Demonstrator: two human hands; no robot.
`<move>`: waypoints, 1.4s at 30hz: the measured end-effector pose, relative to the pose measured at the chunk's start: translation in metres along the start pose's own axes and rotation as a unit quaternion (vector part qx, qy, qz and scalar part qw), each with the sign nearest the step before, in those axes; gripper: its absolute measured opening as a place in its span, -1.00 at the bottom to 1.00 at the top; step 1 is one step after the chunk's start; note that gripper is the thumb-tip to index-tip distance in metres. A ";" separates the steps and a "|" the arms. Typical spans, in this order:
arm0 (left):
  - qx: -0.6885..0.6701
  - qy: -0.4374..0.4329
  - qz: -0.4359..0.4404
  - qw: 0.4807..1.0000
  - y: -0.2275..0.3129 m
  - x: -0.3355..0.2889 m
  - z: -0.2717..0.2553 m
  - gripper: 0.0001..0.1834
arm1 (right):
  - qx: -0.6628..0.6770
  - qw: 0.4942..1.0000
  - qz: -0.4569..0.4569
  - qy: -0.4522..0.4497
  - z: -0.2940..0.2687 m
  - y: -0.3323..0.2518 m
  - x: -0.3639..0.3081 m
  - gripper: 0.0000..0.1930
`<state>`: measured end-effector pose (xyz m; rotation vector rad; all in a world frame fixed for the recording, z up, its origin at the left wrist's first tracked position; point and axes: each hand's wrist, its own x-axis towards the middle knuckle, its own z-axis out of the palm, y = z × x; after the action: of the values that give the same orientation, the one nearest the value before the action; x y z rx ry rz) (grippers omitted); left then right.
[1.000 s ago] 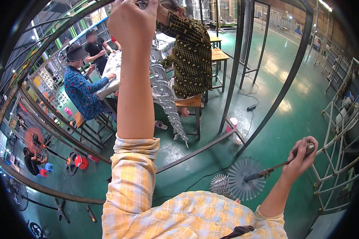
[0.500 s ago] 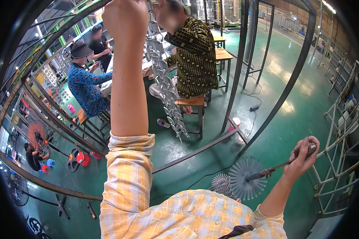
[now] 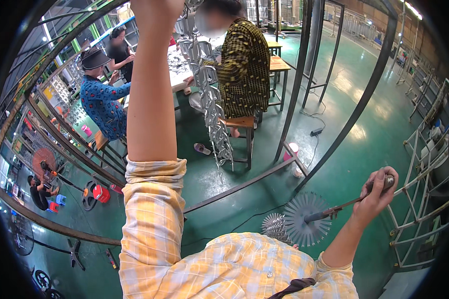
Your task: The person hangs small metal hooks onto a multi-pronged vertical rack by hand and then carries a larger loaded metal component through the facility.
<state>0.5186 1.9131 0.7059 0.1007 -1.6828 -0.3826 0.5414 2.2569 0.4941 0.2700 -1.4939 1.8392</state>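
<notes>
My left hand is raised at the top edge, and its fingers are cut off from view. Beside it hangs a long strand of silver, loop-shaped metal pieces, its lower end free in the air. Whether my left fingers grip the strand is hidden. Off to the right, my right hand is closed around the brown handle of a thin metal rod tool. The rod's grey end lies over the middle of a disc of radiating silver blades. A smaller spiky silver cluster sits left of the disc.
A dark metal frame surrounds me. Beyond it, a person in a black-and-yellow patterned top is close to the strand, near a wooden stool. Two others stand at a worktable. White racks are at right, a cable on the floor.
My left hand has gone higher, partly out of the picture. The strand has swung and shifted slightly. The person in the patterned top has lowered an arm. My right hand keeps its grip.
</notes>
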 end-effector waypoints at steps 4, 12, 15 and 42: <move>-0.105 -0.020 -0.045 0.993 -0.011 0.000 -0.002 -0.93 | 0.002 1.000 0.005 0.002 0.002 -0.003 0.000 -0.90; -0.196 -0.024 -0.038 0.980 -0.016 -0.048 -0.008 -0.91 | -0.002 1.000 0.002 0.006 0.003 -0.007 0.001 -0.90; -0.286 -0.053 -0.043 0.956 -0.017 -0.092 -0.007 -0.85 | -0.004 1.000 0.011 0.015 0.003 -0.006 0.001 -0.89; -0.358 -0.460 -0.123 0.804 -0.001 -0.506 0.014 -0.82 | -0.027 0.999 -0.026 0.016 0.012 -0.014 0.007 -0.82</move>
<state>0.5823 2.0589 0.2258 -0.5175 -2.3435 -1.4170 0.5422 2.2495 0.5126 0.2496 -1.4993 1.7518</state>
